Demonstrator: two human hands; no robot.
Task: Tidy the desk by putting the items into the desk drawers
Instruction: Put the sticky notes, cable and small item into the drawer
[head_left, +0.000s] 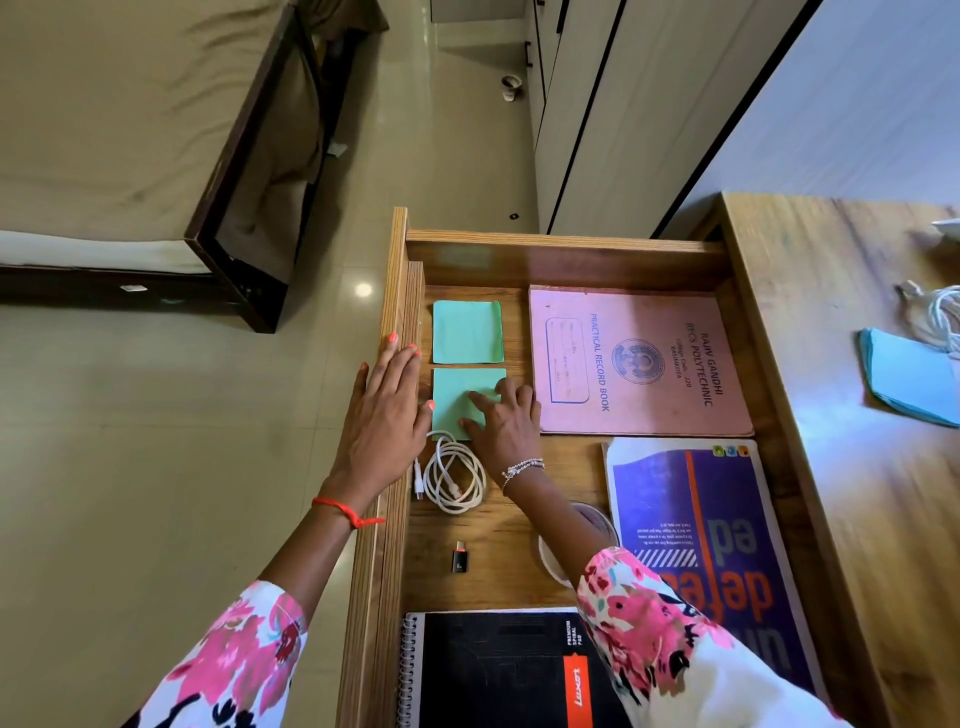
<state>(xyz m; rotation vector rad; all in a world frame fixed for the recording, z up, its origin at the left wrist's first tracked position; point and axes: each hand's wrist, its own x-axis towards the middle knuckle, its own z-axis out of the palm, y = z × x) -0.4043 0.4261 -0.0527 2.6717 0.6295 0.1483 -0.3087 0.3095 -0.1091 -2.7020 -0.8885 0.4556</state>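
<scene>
Head view: two green pads (467, 332) in drawer (571, 260), right grip (506, 415) pressing one, left grip (387, 410) on its wall, both released.

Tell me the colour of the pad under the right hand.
The pad is light green; head view shows it.

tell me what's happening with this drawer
A person is tidying desk items into an open drawer. Their right hand has its fingertips on the nearer green sticky-note pad, next to a second green pad. The left hand rests flat on the drawer's left wall. Already inside are a pink practical record book, a coiled white cable, a small black adapter, a purple book and a black spiral pad. A blue paper stack lies on the desk top, not yet put away.
</scene>
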